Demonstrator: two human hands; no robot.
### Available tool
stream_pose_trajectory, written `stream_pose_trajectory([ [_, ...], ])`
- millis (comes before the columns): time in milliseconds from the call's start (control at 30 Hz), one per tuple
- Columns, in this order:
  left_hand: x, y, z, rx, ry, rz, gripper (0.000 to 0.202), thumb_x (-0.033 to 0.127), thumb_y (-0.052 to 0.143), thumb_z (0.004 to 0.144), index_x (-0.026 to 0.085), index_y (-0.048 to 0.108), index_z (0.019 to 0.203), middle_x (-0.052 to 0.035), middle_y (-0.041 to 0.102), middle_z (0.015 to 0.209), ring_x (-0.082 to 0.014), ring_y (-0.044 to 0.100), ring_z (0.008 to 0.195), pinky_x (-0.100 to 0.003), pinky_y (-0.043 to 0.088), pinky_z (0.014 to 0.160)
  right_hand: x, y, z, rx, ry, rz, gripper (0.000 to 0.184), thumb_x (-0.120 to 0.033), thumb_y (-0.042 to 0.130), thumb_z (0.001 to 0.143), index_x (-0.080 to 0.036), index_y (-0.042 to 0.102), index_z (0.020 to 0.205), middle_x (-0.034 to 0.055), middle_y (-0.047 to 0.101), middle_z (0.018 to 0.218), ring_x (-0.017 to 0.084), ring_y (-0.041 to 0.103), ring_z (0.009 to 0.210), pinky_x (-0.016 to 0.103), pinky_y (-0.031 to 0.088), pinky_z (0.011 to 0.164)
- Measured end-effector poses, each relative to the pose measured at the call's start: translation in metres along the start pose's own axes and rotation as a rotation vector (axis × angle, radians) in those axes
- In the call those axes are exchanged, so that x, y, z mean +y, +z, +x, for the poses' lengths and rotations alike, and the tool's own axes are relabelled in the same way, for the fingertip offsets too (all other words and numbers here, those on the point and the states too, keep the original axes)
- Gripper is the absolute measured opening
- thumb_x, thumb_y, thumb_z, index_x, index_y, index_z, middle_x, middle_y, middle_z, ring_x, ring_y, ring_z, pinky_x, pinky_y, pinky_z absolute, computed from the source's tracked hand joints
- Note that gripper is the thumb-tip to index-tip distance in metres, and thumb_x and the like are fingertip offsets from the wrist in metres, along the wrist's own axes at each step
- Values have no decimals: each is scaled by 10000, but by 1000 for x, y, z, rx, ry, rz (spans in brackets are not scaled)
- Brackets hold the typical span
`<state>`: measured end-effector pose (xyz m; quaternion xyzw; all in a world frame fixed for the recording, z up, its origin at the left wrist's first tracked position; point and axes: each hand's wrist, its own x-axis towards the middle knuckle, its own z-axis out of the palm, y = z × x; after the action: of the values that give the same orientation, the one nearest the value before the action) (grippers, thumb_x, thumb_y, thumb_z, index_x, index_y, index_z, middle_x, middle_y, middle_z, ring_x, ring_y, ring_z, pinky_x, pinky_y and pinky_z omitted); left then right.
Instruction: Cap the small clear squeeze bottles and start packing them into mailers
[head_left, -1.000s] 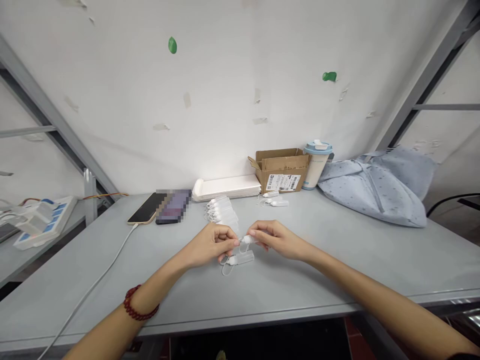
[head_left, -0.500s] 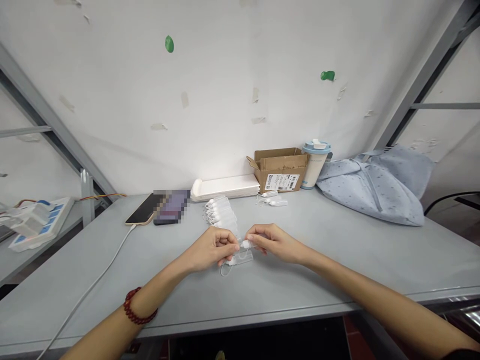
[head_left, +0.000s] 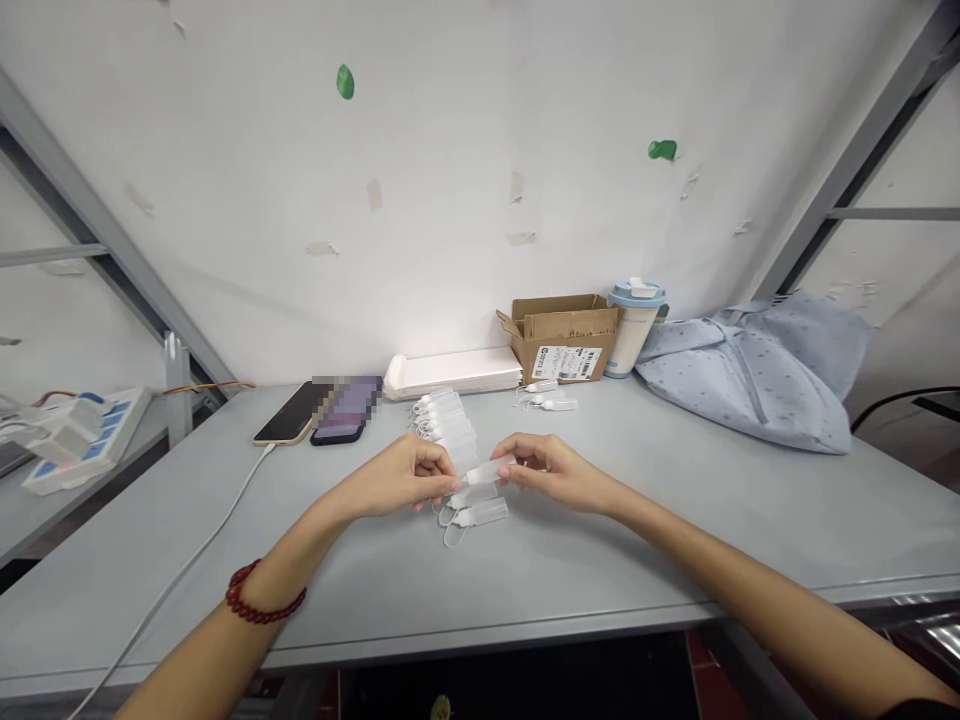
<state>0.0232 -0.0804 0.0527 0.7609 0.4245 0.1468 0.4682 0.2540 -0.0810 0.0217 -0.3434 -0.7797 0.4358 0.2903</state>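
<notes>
A small translucent plastic bottle [head_left: 489, 470] with a white cap is held by its body between the thumb and fingers of my right hand [head_left: 546, 470]. My left hand [head_left: 409, 478] is closed in a pinch at the cap end, on the bottle's thin white cord loop; the fingers partly hide it. Just below the held bottle, another capped bottle [head_left: 482, 513] lies on the grey table [head_left: 637, 560] with its cord loop to the left. Behind my hands, several similar bottles [head_left: 448, 420] lie in a row, caps to the left.
Two phones, one black [head_left: 289, 412] and one partly blurred [head_left: 341, 425], lie left with a white cable [head_left: 187, 560]. At the back are white flat packs [head_left: 454, 370], an open cardboard box [head_left: 566, 335], a lidded cup [head_left: 631, 335], a few bottles [head_left: 559, 404] and blue cloth [head_left: 742, 385].
My right hand has slid back along the bottle, so more of its body and cap shows. My left hand has moved left and slightly up, away from the cap.
</notes>
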Motion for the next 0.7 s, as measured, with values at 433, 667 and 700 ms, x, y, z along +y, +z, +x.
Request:
stream_pose_trajectory([
  [433,-6,-5,-1,-74,-94,111,291,411,493,793,152,554,675,6,578,612,-86,471,454,-200,363,476,16,9,3,13,-20,-188,225,-310,532,828,-155,592,979,24,602,810,121,523,704,239,415,628],
  [667,-10,-9,-2,-107,-128,158,317,421,484,789,156,501,615,-1,574,594,-87,466,434,-205,351,458,21,10,5,19,-76,-235,196,-278,534,827,-139,580,957,20,585,815,106,501,683,220,409,599],
  [700,-11,-9,-2,-115,-132,164,321,424,483,788,157,494,611,-2,575,591,-87,466,432,-206,352,458,21,10,5,16,-78,-237,191,-274,532,827,-140,580,955,19,586,814,105,498,678,219,408,597],
])
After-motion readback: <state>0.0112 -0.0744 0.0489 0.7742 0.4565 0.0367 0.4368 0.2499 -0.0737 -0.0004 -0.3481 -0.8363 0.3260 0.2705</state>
